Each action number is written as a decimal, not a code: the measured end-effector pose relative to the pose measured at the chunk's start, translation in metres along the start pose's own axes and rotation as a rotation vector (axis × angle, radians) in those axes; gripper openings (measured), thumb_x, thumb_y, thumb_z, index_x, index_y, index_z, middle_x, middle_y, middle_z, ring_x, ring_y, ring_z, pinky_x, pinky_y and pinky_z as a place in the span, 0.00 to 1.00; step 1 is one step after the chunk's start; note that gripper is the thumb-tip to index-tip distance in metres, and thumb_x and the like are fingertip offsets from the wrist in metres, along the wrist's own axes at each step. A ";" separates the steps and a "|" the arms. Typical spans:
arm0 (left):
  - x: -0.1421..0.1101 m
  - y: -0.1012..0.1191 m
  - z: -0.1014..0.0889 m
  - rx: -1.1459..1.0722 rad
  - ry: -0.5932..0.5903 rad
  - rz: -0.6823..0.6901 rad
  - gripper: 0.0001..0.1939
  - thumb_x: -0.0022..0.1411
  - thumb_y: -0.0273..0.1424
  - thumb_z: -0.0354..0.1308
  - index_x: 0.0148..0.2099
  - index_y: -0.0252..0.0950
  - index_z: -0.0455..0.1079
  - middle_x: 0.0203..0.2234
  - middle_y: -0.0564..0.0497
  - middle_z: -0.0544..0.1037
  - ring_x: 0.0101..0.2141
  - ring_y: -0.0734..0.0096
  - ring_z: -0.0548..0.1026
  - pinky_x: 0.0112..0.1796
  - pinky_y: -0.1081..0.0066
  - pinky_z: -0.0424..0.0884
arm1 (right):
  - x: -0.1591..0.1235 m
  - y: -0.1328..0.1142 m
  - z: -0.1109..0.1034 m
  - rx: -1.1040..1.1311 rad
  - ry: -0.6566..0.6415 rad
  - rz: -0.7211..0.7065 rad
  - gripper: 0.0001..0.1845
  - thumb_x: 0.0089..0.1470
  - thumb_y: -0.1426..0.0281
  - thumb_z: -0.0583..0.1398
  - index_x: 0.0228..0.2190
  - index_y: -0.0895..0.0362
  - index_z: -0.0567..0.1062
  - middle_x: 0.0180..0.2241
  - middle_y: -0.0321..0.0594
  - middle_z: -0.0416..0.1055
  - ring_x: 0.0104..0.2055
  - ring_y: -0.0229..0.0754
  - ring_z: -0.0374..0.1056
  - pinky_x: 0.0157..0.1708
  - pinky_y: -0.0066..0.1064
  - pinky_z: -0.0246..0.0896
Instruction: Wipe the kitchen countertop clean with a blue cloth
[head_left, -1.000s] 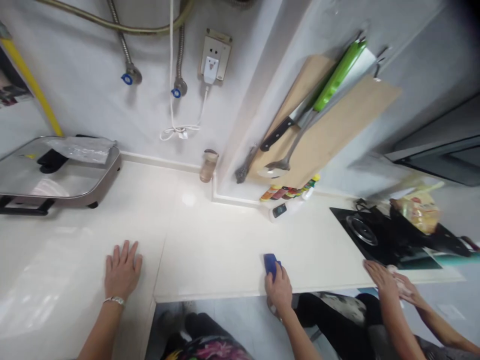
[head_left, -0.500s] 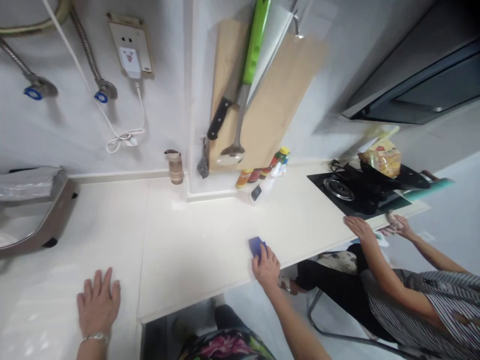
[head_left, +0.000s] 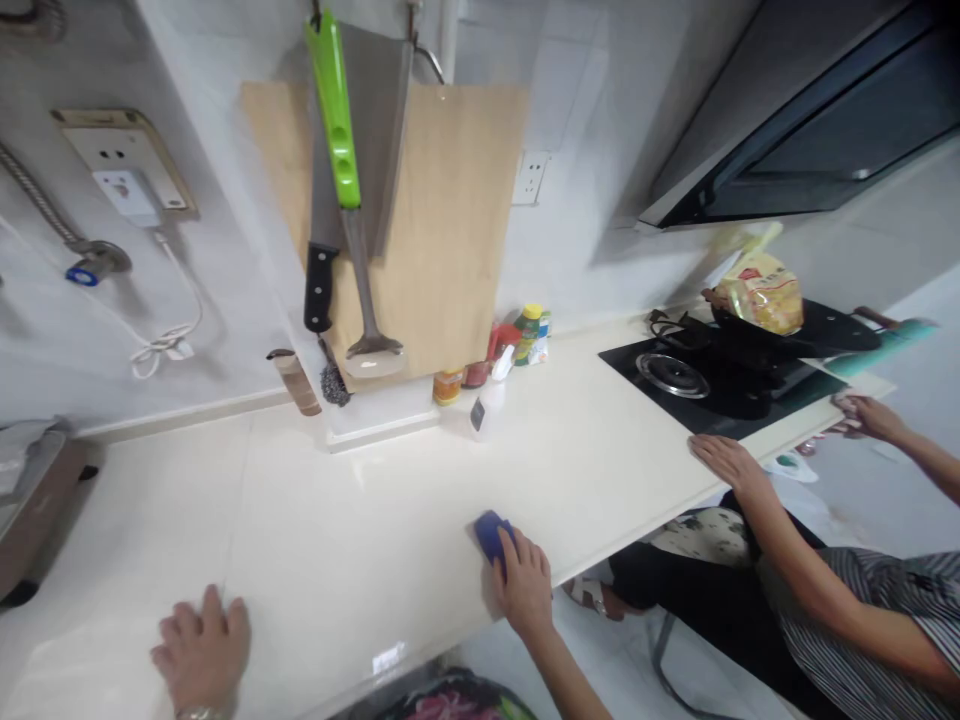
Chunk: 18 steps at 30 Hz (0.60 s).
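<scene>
My right hand (head_left: 525, 583) presses a blue sponge (head_left: 491, 532) flat on the cream countertop (head_left: 360, 510) close to its front edge, fingers curled over the sponge's near end. My left hand (head_left: 201, 655) lies palm down on the counter at the lower left, fingers stretched out and holding nothing, with a metal bracelet at the wrist. Part of my flowered clothing shows below the counter edge.
Another person in a striped top (head_left: 885, 640) sits at the right, one hand (head_left: 731, 462) flat on the counter by the black gas hob (head_left: 697, 380). A cutting board (head_left: 442, 220), knife and green-handled ladle hang on the wall. Small bottles (head_left: 517, 345) stand against the wall.
The view has swung right, so the grill pan at the left has nearly left the picture. Both my hands stay on the counter, the right one still on the sponge.
</scene>
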<state>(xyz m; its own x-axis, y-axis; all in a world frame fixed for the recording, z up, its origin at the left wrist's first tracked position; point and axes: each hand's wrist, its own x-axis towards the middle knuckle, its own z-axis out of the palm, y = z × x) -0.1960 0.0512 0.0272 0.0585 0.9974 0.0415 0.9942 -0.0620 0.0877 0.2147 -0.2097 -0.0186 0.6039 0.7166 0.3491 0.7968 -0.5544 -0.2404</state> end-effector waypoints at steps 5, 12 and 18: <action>0.015 0.103 0.008 -0.176 0.023 0.101 0.35 0.70 0.44 0.33 0.67 0.26 0.60 0.67 0.26 0.54 0.68 0.37 0.48 0.62 0.38 0.48 | 0.041 0.048 0.005 -0.013 0.019 0.100 0.28 0.62 0.63 0.49 0.62 0.53 0.64 0.60 0.47 0.65 0.58 0.54 0.61 0.59 0.49 0.56; 0.000 0.160 0.022 -0.191 0.182 0.216 0.30 0.69 0.36 0.40 0.69 0.33 0.59 0.67 0.33 0.57 0.70 0.44 0.45 0.63 0.40 0.51 | 0.116 0.087 0.021 -0.058 0.016 0.193 0.28 0.62 0.64 0.48 0.61 0.55 0.65 0.59 0.49 0.65 0.58 0.55 0.61 0.56 0.48 0.55; 0.002 0.153 0.021 -0.138 0.133 0.206 0.30 0.71 0.38 0.37 0.69 0.33 0.58 0.69 0.32 0.53 0.70 0.43 0.46 0.63 0.42 0.51 | 0.187 0.096 0.041 -0.051 0.020 0.154 0.28 0.61 0.64 0.49 0.61 0.56 0.66 0.60 0.48 0.65 0.59 0.55 0.59 0.57 0.48 0.53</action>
<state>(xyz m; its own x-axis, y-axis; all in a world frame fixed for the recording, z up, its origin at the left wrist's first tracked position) -0.0420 0.0449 0.0195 0.2371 0.9503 0.2019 0.9404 -0.2766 0.1978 0.4056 -0.1117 -0.0134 0.7175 0.6133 0.3303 0.6927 -0.6781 -0.2458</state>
